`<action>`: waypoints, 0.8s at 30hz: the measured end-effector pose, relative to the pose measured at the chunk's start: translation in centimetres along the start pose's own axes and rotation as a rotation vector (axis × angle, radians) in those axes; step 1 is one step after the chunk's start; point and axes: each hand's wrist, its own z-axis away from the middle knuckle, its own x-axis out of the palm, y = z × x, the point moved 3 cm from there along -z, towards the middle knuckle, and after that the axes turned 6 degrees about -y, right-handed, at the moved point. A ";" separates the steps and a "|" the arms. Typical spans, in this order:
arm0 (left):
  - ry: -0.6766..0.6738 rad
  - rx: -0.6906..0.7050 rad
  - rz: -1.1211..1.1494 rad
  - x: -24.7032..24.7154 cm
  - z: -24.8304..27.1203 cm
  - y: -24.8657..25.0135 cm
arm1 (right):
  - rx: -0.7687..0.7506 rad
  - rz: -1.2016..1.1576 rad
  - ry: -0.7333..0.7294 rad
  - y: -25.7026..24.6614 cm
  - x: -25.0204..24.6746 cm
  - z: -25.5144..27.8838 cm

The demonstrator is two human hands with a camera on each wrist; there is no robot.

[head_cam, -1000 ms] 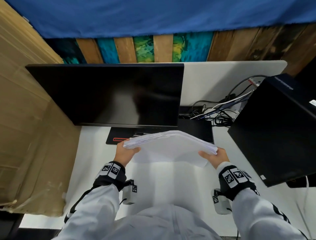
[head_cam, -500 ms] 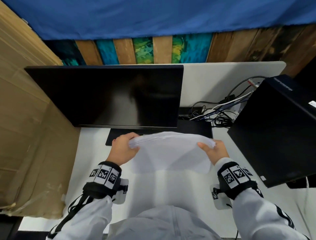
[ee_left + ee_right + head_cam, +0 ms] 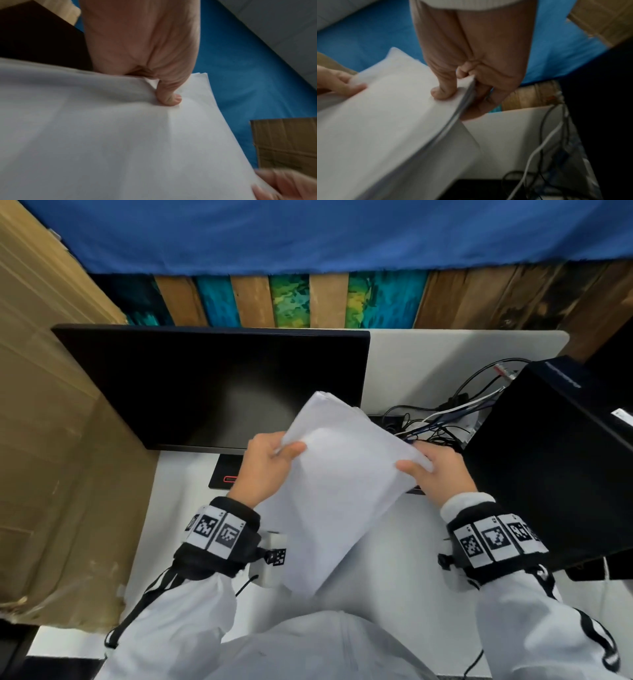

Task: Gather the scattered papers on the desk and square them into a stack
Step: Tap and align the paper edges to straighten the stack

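Head view showed the left hand [image 3: 265, 467] and right hand [image 3: 442, 470], each grip pinching the papers [image 3: 337, 487] tilted between them above the worktop [image 3: 394, 559]; tapping one edge down evenly would probably square them best.

Left hand [image 3: 142, 44] thumb pressing white paper stack [image 3: 102, 135], blue cloth [image 3: 248, 67] behind
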 end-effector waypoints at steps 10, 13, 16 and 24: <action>0.123 -0.068 0.390 -1.0 0.8 -2.2 | 0.015 -0.690 -0.004 2.1 1.1 -0.3; 0.101 -0.087 0.396 -1.3 0.9 -2.7 | 0.016 -0.524 0.081 2.3 1.1 -0.2; 0.031 -0.103 0.365 -1.3 1.0 -3.2 | -0.027 -0.528 0.186 2.2 0.8 -0.2; 0.177 -0.147 0.348 0.3 1.6 -5.3 | -0.116 -0.512 -0.012 -0.1 1.1 0.4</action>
